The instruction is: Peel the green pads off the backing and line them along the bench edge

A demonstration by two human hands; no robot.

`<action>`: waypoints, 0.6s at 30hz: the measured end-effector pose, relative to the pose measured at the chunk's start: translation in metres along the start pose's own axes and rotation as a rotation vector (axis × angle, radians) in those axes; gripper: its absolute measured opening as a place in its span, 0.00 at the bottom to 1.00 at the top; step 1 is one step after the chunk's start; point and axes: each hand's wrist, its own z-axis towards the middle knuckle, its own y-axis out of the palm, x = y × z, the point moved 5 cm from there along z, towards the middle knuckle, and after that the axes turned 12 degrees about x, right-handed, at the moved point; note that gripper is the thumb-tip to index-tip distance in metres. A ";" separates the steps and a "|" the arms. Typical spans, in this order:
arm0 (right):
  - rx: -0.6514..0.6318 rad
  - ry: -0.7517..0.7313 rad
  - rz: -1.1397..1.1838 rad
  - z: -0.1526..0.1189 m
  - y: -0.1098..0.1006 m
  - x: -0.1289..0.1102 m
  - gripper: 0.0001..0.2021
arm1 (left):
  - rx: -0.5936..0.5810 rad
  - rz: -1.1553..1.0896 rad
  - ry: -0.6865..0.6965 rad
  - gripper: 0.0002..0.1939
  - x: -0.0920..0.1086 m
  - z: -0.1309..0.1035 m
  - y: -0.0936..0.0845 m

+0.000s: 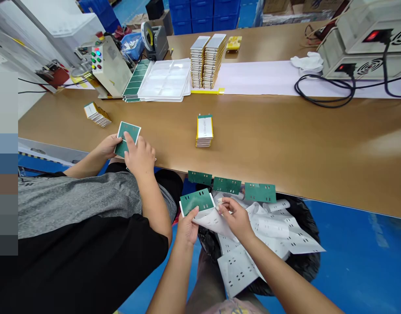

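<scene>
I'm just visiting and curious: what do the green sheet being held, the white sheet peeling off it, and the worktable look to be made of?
The green sheet in the left hand looks like thin matte film or sticker with small slots. The white sheet pinched by the right hand seems to be paper backing; it curls limply. The worktable looks like smooth brown laminate or a mat, faintly glossy.

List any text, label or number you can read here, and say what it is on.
No text is legible.
Silver cell on the short stack: a faint printed line, too small to read.
Control box: coloured buttons only, no readable labels.
Green sheet in the left hand: dark marks, no words.
White backing sheet in the right hand: slots only.
</scene>
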 end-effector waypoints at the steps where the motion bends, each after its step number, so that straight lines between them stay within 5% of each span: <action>1: -0.066 0.064 0.017 0.000 0.002 0.004 0.12 | -0.001 0.005 -0.003 0.21 -0.001 -0.001 0.001; 5: -0.192 0.119 -0.130 -0.004 0.008 0.013 0.15 | 0.024 0.048 0.052 0.21 -0.002 0.006 -0.004; 9: -0.090 -0.108 -0.220 -0.004 0.012 0.002 0.15 | 0.130 0.089 0.193 0.19 0.002 0.029 -0.019; 13: -0.179 -0.301 -0.165 -0.006 0.027 -0.015 0.14 | 0.279 0.092 0.365 0.16 0.020 0.054 -0.022; 18: -0.304 -0.166 -0.183 -0.024 0.027 0.012 0.11 | 0.462 0.222 0.579 0.14 0.052 0.078 -0.004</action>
